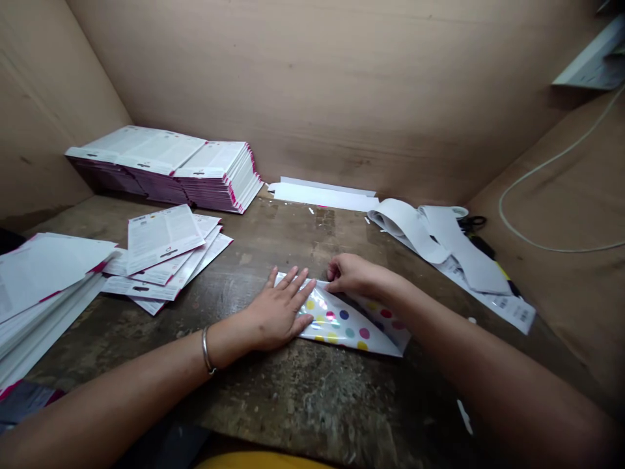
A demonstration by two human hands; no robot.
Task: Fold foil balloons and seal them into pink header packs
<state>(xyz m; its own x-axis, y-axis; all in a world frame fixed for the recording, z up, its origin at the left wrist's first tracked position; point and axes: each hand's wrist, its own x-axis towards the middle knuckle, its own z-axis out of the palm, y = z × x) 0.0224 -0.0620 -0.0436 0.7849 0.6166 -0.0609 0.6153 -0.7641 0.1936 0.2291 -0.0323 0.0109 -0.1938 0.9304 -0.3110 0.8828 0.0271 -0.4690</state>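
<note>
A white plastic sheet with coloured polka dots [336, 326] lies on the worktable [303, 397] before me, partly folded over on its right side. My left hand [278, 309] rests flat on the sheet's left end, its fingers spread. At the sheet's upper edge, my right hand [354, 277] has its fingers curled in a pinch on the film. The right forearm covers part of the sheet's right side. What exactly sits between the right fingertips is mostly hidden.
Tall stacks of printed cards [209, 176] stand at the back left. Loose cards [163, 241] and another card pile [43, 286] lie nearer on the left. Paper strips [325, 193] lie along the back wall. A curled label roll [410, 228] and scissors [473, 223] are at right.
</note>
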